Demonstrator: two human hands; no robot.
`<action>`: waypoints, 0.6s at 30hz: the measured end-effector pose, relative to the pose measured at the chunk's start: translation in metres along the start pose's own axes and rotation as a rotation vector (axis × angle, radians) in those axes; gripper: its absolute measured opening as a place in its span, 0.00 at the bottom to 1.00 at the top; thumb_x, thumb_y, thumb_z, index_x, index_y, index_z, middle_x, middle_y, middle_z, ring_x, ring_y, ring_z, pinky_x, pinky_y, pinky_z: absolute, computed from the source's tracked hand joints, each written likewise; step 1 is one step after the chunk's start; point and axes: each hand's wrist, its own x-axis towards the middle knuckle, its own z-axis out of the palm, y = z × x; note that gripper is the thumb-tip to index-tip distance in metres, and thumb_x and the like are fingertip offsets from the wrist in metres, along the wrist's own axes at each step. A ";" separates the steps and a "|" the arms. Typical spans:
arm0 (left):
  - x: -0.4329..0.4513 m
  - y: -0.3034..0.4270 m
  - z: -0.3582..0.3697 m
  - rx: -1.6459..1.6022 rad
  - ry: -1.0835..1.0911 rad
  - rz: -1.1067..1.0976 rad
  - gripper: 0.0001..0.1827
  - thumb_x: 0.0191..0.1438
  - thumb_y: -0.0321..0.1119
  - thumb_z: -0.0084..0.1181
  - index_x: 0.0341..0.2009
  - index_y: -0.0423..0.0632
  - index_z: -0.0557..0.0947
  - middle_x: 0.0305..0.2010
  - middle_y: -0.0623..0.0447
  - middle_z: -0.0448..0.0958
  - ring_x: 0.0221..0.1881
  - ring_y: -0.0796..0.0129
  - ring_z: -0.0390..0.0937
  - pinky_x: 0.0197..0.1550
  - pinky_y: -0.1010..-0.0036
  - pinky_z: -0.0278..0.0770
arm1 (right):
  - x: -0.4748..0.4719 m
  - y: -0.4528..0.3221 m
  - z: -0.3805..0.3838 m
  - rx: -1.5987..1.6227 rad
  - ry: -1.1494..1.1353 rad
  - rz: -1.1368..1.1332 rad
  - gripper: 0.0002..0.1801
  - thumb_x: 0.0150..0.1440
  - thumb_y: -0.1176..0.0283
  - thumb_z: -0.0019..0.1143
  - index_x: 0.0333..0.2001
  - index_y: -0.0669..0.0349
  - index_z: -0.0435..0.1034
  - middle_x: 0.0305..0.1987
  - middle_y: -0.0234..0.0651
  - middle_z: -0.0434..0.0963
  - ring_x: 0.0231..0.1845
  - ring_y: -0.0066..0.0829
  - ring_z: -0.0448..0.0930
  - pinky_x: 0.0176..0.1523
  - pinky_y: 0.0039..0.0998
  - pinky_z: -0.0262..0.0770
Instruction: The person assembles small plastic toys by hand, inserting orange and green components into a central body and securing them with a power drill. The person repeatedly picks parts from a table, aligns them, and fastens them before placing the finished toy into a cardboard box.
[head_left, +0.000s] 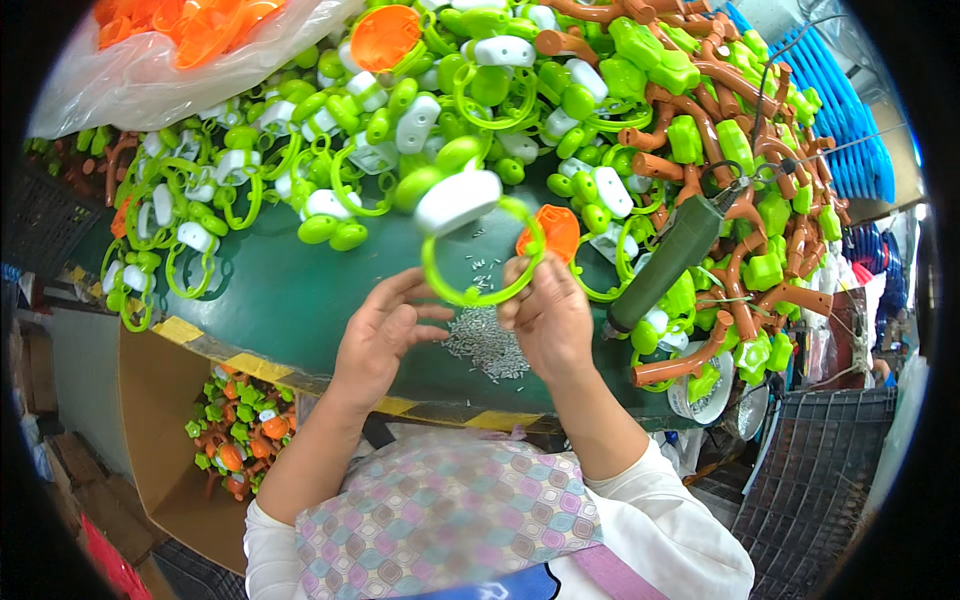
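Observation:
My right hand (553, 319) pinches the lower right of a light-green plastic ring (469, 298). The ring carries a white block (459, 201) with green oval lobes on top, blurred and raised above the bench. An orange plastic shell (553, 232) shows just beyond my right fingertips; I cannot tell whether they touch it. My left hand (382, 334) is left of the ring, fingers apart and holding nothing. Below the ring, a heap of small metal screws or pins (487, 345) lies on the green bench top (300, 300).
Similar green-and-white parts (360, 150) pile across the back. Brown branch-shaped pieces (750, 240) heap on the right, before blue plastic parts (832, 112). A dark-green powered screwdriver (667, 262) hangs at right. A cardboard box (157, 420) of assembled pieces stands lower left.

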 end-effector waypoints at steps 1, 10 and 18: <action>-0.003 0.001 -0.001 -0.098 -0.023 0.021 0.27 0.67 0.40 0.54 0.64 0.38 0.69 0.55 0.44 0.77 0.55 0.60 0.77 0.52 0.65 0.80 | -0.005 0.005 0.003 0.032 -0.079 0.105 0.12 0.70 0.65 0.48 0.49 0.63 0.67 0.44 0.39 0.77 0.31 0.27 0.80 0.33 0.28 0.78; -0.032 0.013 -0.037 -0.216 -0.004 0.025 0.16 0.64 0.30 0.57 0.55 0.43 0.74 0.44 0.50 0.79 0.46 0.64 0.79 0.49 0.65 0.80 | -0.008 0.021 0.037 -0.115 -0.248 0.255 0.27 0.63 0.75 0.58 0.64 0.66 0.60 0.45 0.40 0.79 0.43 0.27 0.81 0.50 0.31 0.79; -0.057 0.005 -0.047 -0.057 0.163 -0.234 0.16 0.63 0.29 0.57 0.55 0.42 0.76 0.47 0.54 0.79 0.45 0.72 0.78 0.46 0.77 0.78 | -0.010 0.047 0.069 -1.130 -0.988 -0.654 0.19 0.48 0.73 0.71 0.46 0.58 0.77 0.44 0.32 0.79 0.47 0.38 0.78 0.49 0.36 0.74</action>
